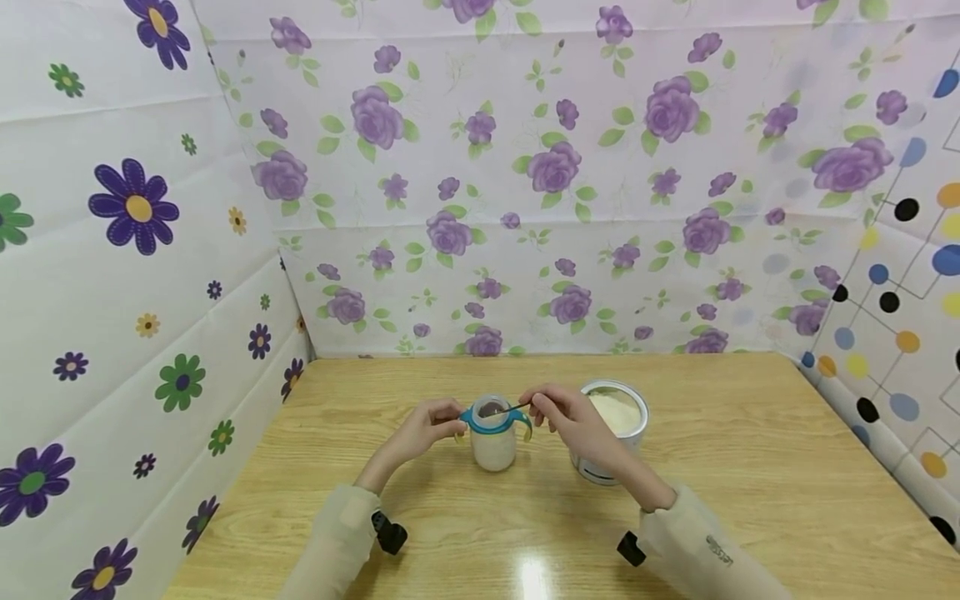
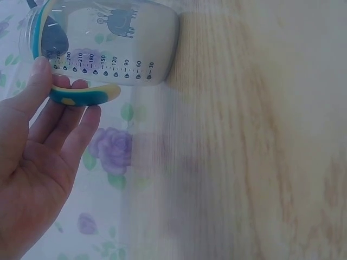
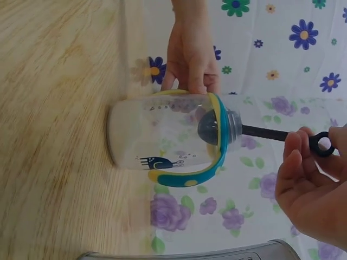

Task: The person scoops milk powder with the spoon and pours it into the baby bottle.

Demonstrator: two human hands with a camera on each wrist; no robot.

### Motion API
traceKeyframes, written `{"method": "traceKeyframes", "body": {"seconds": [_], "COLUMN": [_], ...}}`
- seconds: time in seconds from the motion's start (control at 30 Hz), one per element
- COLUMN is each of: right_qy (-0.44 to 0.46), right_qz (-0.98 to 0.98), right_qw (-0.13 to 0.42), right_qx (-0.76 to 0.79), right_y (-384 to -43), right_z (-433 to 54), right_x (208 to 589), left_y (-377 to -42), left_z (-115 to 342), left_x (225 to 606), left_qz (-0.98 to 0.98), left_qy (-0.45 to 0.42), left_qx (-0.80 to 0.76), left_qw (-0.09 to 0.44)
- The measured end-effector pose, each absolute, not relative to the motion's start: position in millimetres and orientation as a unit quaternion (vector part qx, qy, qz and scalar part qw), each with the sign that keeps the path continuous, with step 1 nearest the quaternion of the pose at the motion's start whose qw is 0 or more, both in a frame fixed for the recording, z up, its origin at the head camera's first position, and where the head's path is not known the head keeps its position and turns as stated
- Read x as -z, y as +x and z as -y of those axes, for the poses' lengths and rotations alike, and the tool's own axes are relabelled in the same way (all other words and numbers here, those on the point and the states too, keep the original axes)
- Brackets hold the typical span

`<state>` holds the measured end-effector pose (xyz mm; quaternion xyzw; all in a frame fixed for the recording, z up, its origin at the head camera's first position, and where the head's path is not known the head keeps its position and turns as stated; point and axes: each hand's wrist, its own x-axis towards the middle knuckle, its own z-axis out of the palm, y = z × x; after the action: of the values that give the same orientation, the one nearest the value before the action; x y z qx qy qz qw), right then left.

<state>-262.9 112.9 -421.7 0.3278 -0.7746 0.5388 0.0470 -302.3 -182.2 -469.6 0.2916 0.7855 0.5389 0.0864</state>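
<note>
A clear baby bottle (image 1: 493, 454) with a blue and yellow two-handled ring stands upright and uncapped on the table. Pale, whitish contents fill its lower part, beside a printed scale and animal pictures. My left hand (image 1: 423, 432) holds the bottle's left handle (image 2: 81, 97), thumb at the ring and fingers round the grip. Between thumb and fingers, my right hand (image 1: 573, 421) pinches the ring-ended stem of a dark scoop (image 3: 265, 132). The scoop's rounded bowl (image 3: 207, 129) is inside the bottle's neck. The right handle (image 3: 190, 177) of the bottle is untouched.
Close to the right forearm, which partly covers it, stands an open can (image 1: 635, 437) holding cream-coloured powder (image 1: 615, 411). The wooden table (image 1: 720, 467) meets flower-printed cloth (image 1: 450, 317) at the back and left, and dotted cloth on the right.
</note>
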Motion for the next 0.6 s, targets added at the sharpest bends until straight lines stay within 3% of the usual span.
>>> {"method": "traceKeyframes", "body": {"seconds": [0.2,0.6], "right_qy": [0.409,0.46], "right_qz": [0.775,0.742], "right_qw": [0.157,0.213], "right_qx": [-0.455,-0.439], "right_y": [-262.2,-265.0], "right_z": [-109.6,-104.8], "right_x": [426.2,431.8], "left_y": [-301.2,-300.9], "left_z": [180.9,180.3], "left_x": [469.3,470.2], "left_qz": [-0.791,-0.788], "left_qy": [0.287,0.283], "left_qx": [-0.534,-0.54], "left_qw": [0.082,0.083]}}
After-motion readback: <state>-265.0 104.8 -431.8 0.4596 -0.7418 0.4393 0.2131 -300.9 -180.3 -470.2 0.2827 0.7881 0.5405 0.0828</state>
